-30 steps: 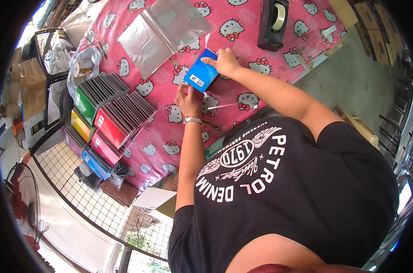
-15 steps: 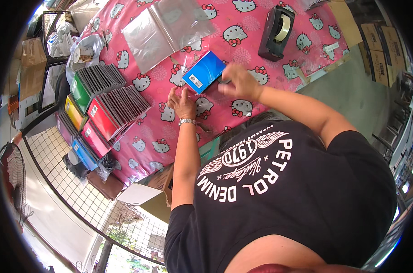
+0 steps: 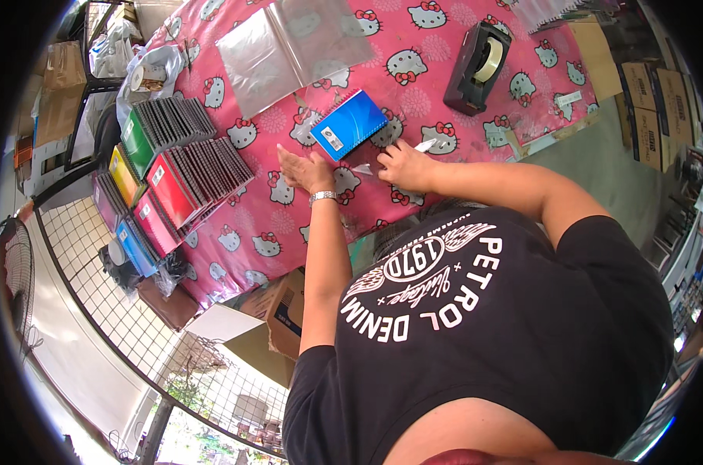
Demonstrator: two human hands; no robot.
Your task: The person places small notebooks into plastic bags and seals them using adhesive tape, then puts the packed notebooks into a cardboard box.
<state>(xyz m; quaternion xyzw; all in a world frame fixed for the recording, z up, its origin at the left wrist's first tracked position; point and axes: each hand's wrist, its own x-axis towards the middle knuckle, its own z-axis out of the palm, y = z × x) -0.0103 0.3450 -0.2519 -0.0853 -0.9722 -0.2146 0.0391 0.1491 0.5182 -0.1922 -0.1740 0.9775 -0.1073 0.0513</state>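
A small blue spiral notebook lies on the pink patterned tablecloth, with a pale label at its lower left corner. Just below and left of it is my left hand, fingers stretched out, holding nothing. My right hand is closed at the notebook's lower right, apart from it. A slim whitish, shiny object sticks out from that fist; its kind is hidden by the fingers. Clear plastic sheets lie flat beyond the notebook.
A black tape dispenser with a roll stands at the right. On the left are stacks of spiral notebooks in green, red, yellow, pink and blue. Cardboard boxes stand beyond the table's right edge. A wire grid borders the left.
My right hand has moved down from the notebook's right edge and closed around the whitish object. My left hand has shifted slightly, its fingers flattening. The notebook remains almost in place.
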